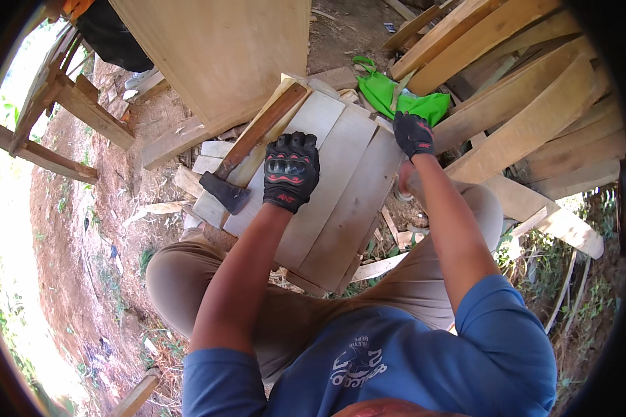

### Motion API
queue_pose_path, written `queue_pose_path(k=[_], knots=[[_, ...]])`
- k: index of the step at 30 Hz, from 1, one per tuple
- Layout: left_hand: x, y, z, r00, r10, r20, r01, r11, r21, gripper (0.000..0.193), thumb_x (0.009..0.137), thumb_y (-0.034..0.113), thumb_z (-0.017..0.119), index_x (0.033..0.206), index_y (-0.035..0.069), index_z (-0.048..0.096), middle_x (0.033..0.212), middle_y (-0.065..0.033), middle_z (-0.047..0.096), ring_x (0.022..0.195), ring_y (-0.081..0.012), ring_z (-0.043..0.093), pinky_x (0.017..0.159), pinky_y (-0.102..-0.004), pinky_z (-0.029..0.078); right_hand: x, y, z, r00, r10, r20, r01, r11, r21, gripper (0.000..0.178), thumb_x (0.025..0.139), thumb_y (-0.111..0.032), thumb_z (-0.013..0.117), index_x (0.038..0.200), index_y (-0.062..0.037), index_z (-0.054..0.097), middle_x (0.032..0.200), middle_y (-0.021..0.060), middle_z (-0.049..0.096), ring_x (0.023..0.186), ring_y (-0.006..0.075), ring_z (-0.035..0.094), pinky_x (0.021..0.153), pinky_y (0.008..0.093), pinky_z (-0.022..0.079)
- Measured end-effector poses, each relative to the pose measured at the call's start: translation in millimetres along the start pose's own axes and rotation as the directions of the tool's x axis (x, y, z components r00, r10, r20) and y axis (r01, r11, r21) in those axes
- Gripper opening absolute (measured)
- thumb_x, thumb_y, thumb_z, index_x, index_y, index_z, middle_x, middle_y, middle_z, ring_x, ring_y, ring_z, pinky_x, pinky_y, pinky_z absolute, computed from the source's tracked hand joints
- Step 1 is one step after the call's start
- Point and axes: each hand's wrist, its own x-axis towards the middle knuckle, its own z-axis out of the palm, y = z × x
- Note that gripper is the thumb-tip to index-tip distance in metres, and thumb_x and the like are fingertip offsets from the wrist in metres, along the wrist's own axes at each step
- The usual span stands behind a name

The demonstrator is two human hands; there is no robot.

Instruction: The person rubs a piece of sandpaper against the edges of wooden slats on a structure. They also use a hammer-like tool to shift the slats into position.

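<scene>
Both my hands wear black gloves with red trim. My left hand is closed with its knuckles up, over the pale wooden slats laid side by side between my knees; what its fingers hold, if anything, is hidden. Left of it lies a hatchet with a brown wooden handle and a dark, flat head. My right hand is curled closed by the slats' far right corner, just in front of a bright green bag. I cannot make out anything in its fingers.
A large plywood sheet stands beyond the slats. Long boards are stacked at the right. At the left is a rough wooden frame, near a black bag. Wood scraps lie on the dirt ground.
</scene>
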Motion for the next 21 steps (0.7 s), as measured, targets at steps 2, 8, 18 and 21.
queue_pose_path(k=[2, 8, 18, 21], knots=[[1.6, 3.2, -0.2, 1.0, -0.004, 0.028, 0.004, 1.0, 0.02, 0.029, 0.098, 0.025, 0.059, 0.12, 0.009, 0.07, 0.118, -0.0134, 0.069, 0.111, -0.0342, 0.064, 0.097, -0.05, 0.048, 8.7, -1.2, 0.3, 0.999, 0.0, 0.048, 0.0, 1.0, -0.004, 0.047, 0.105, -0.043, 0.046, 0.103, -0.0088, 0.077, 0.106, 0.0203, 0.076, 0.102, 0.0422, 0.072, 0.091, 0.0535, 0.055], [4.8, 7.4, -0.6, 1.0, 0.008, 0.022, -0.008, 1.0, 0.004, 0.029, 0.098, 0.026, 0.06, 0.12, 0.009, 0.069, 0.116, -0.0133, 0.069, 0.111, -0.0344, 0.064, 0.096, -0.0501, 0.048, 38.2, -32.6, 9.8, 0.999, -0.04, 0.027, 0.04, 0.999, 0.009, 0.046, 0.105, -0.043, 0.046, 0.097, -0.0089, 0.077, 0.101, 0.0203, 0.076, 0.095, 0.0449, 0.071, 0.086, 0.0566, 0.055], [1.8, 1.6, 0.9, 1.0, -0.009, -0.009, 0.01, 0.999, 0.038, 0.027, 0.097, 0.024, 0.061, 0.118, 0.009, 0.07, 0.113, -0.0131, 0.069, 0.108, -0.0345, 0.064, 0.093, -0.0506, 0.049, 24.8, -46.4, -7.1, 0.996, 0.033, 0.078, -0.032, 0.999, -0.007, 0.051, 0.105, -0.044, 0.043, 0.101, -0.0076, 0.078, 0.107, 0.0214, 0.076, 0.1, 0.0432, 0.072, 0.091, 0.0548, 0.056], [7.2, 8.8, 4.8, 1.0, 0.008, -0.02, -0.008, 1.0, 0.0, 0.027, 0.097, 0.023, 0.06, 0.118, 0.009, 0.07, 0.113, -0.0126, 0.07, 0.107, -0.0338, 0.065, 0.092, -0.0499, 0.049, 45.8, -49.2, 12.4, 0.999, -0.023, 0.043, 0.023, 1.0, 0.004, 0.051, 0.105, -0.045, 0.043, 0.1, -0.0073, 0.078, 0.107, 0.0216, 0.076, 0.101, 0.0427, 0.072, 0.091, 0.0545, 0.055]])
